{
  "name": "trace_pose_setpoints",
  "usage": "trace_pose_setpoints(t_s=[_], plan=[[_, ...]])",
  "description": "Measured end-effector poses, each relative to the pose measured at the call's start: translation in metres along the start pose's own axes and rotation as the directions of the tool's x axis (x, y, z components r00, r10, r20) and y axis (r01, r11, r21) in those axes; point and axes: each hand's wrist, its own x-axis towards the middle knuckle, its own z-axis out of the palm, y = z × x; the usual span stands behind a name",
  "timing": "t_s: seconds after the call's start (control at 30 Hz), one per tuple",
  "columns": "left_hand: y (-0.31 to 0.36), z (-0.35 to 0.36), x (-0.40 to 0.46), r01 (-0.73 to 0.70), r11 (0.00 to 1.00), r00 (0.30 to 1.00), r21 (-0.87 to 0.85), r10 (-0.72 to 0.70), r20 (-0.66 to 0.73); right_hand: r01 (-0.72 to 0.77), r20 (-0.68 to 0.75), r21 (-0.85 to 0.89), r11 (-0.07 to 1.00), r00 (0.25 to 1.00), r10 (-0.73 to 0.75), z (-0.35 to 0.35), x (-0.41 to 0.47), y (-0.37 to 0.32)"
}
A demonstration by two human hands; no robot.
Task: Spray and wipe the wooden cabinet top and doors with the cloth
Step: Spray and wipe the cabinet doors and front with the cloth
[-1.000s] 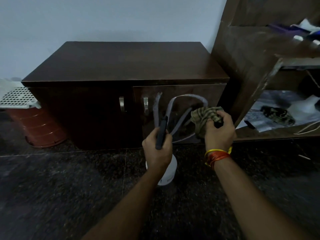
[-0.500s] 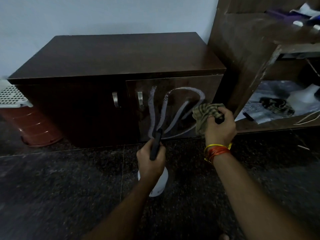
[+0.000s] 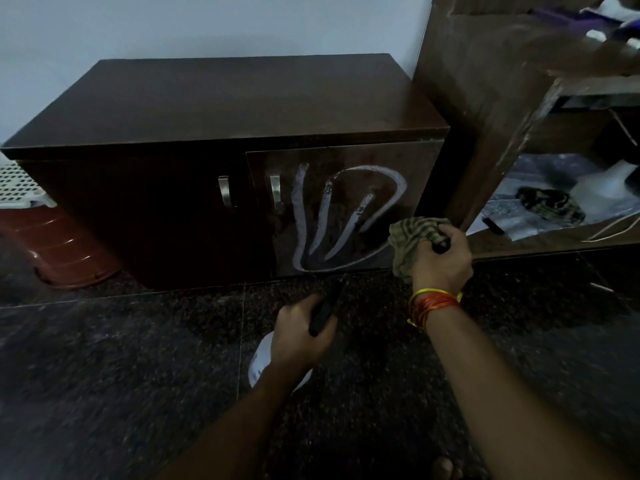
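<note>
One cabinet (image 3: 221, 109), two handles (image 3: 224, 190) – left hand (image 3: 300, 337) is gripping one spray bottle (image 3: 258, 365), right hand (image 3: 441, 256) is clutching one cloth (image 3: 410, 237).

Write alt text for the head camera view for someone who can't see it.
A right hand grips a checked cloth at the cabinet's right door, marked with looping white foam streaks. The left hand holds a white spray bottle low above the dark speckled floor.
</note>
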Motion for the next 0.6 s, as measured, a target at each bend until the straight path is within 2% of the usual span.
trace_pose_setpoints(t_s=[0.17,0.33,0.5,0.6], plan=[[-0.015,-0.013,-0.012,0.007,0.992,0.998,0.128,-0.015,0.063,-0.033,0.001,0.000,0.999,0.999,0.033,0.000,-0.001,0.003],[-0.036,-0.040,-0.022,0.047,0.979,0.997,0.196,-0.058,0.049,-0.040,0.007,-0.011,0.999,0.999,0.040,0.002,-0.003,0.003],[-0.056,-0.055,-0.031,0.185,0.954,0.982,0.236,-0.175,-0.066,-0.053,0.022,-0.008,0.999,0.998,0.053,0.008,-0.011,0.001],[-0.060,-0.058,-0.034,0.200,0.952,0.978,0.231,-0.180,-0.108,-0.042,0.032,-0.003,0.999,0.999,0.043,0.011,-0.016,0.000]])
